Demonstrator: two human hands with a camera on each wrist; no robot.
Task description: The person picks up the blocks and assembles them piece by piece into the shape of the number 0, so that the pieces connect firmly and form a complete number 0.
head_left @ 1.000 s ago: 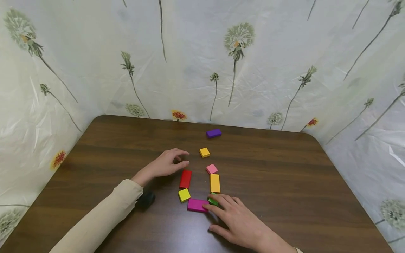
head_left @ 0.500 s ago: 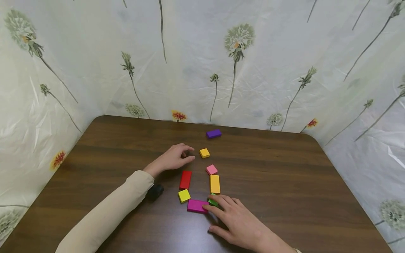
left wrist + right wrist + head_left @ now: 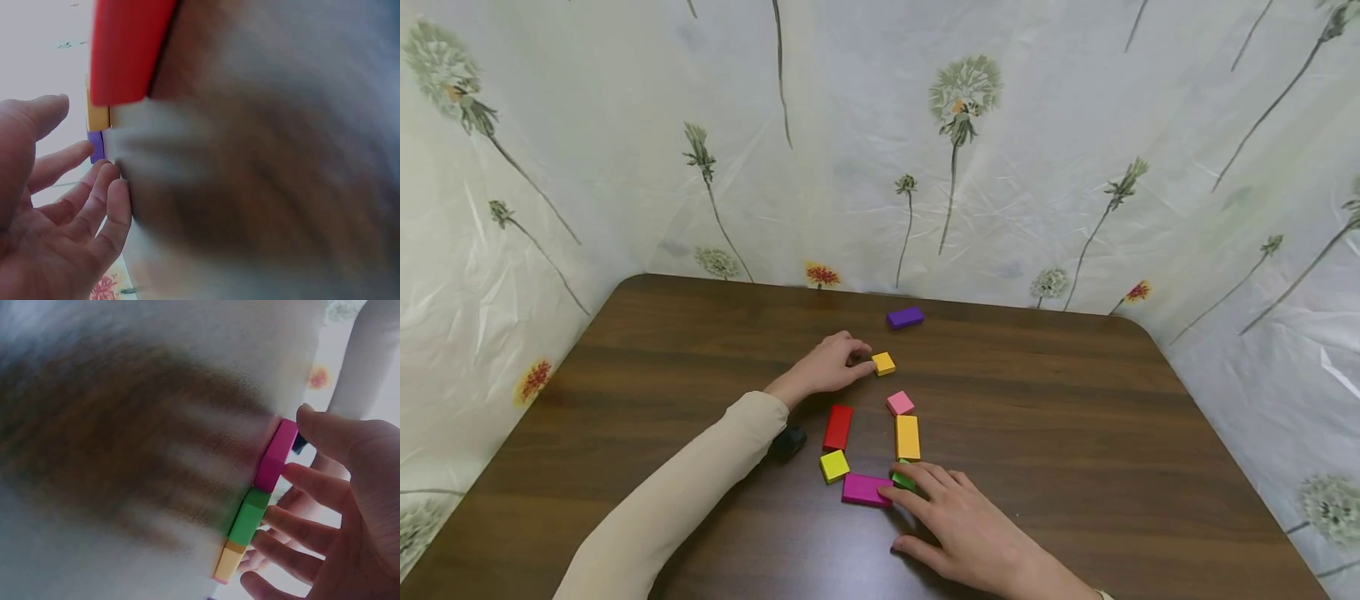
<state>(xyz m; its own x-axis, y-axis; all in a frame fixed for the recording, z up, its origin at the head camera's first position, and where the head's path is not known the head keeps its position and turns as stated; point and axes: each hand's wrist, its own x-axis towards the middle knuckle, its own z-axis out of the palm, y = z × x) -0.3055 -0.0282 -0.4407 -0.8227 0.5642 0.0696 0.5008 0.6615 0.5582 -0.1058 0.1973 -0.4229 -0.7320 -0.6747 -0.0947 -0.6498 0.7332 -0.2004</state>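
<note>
My left hand (image 3: 827, 365) is at the left side of a small orange block (image 3: 883, 363), thumb and fingers apart; whether they touch it is hard to tell. In the left wrist view those fingers hold nothing, with a red block (image 3: 128, 50) close to the camera and a purple block (image 3: 96, 147) beyond. My right hand (image 3: 958, 521) has its fingers spread at the magenta block (image 3: 862, 489) and the green block (image 3: 902, 477). From the right wrist, fingertips appear at the magenta and green (image 3: 249, 515) blocks, without curling round them.
A long orange block (image 3: 907, 437) and a pink block (image 3: 900, 403) continue from the green one. Left of them lies the red block (image 3: 838, 427) above a yellow block (image 3: 834, 467). The purple block (image 3: 906, 317) sits near the far table edge, before a flowered curtain (image 3: 850, 167).
My left hand has moved away from beside the red block, forward and right to the small orange block. My right hand and the blocks have stayed put.
</note>
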